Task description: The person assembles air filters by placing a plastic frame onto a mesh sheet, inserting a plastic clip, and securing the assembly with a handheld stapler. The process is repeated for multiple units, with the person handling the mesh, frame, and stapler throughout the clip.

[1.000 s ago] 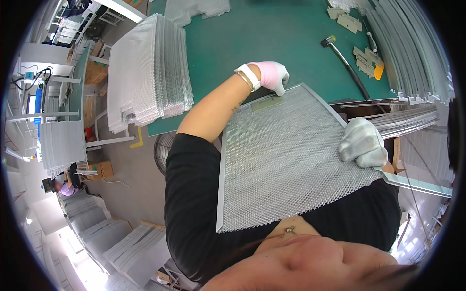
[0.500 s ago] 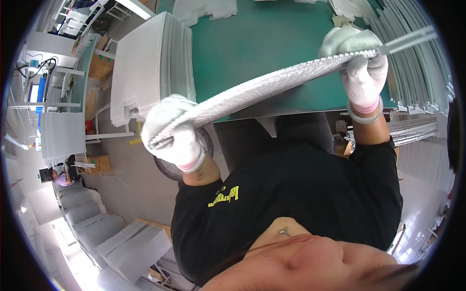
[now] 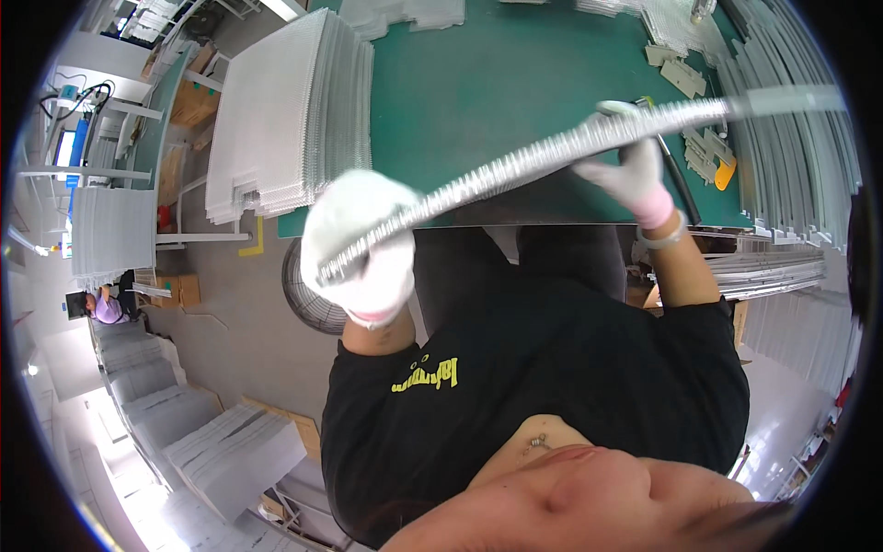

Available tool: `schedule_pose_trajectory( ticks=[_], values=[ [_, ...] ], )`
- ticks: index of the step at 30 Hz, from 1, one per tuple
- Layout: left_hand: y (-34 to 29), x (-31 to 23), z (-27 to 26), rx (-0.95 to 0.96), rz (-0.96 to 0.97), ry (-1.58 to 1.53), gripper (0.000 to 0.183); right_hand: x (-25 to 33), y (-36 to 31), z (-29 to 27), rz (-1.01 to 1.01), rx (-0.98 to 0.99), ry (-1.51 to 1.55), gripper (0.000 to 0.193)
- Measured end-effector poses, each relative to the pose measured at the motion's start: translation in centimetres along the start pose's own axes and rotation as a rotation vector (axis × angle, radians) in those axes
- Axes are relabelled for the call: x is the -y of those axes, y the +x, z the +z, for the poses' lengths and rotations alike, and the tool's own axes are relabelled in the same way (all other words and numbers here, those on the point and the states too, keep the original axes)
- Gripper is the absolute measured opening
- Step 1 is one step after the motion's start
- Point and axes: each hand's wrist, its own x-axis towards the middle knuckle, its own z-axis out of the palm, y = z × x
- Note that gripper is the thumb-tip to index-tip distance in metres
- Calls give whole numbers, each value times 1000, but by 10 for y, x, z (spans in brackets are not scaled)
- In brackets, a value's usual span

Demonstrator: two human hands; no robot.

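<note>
A long, translucent ribbed plastic sheet [image 3: 515,158] is held up almost edge-on, slanting from lower left to upper right over the front of the green table. Closed round its lower-left end is my left hand [image 3: 363,212], in a white glove. My right hand [image 3: 641,179], gloved too, has the sheet between thumb and fingers farther along; the sheet partly hides the fingers. Beyond that hand, a clear, blurred strip [image 3: 796,99] continues toward the right. A dark rod-like tool [image 3: 679,179] lies on the table beside my right hand.
On the left of the green table [image 3: 478,83] stands a tall stack of ribbed sheets [image 3: 267,120]. Beige pieces [image 3: 682,78] and an orange-handled item [image 3: 725,175] lie at right, near stacked long strips [image 3: 782,138]. A floor fan [image 3: 308,294] stands below; a person [image 3: 112,308] is far left.
My right hand has slid left along the sheet, away from its far end, and its grip looks looser. My left hand has shifted slightly right with its end. The sheet shows more edge-on.
</note>
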Motion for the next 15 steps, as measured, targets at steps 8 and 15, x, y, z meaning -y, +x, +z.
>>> schedule_pose_trajectory(
  ticks=[8,15],
  values=[
    [18,17,4,-158,-215,105,20,-41,-17,43,301,-75,-451,74],
    [20,28,-12,-97,-193,171,18,24,58,-17,163,-33,322,33]
  ],
)
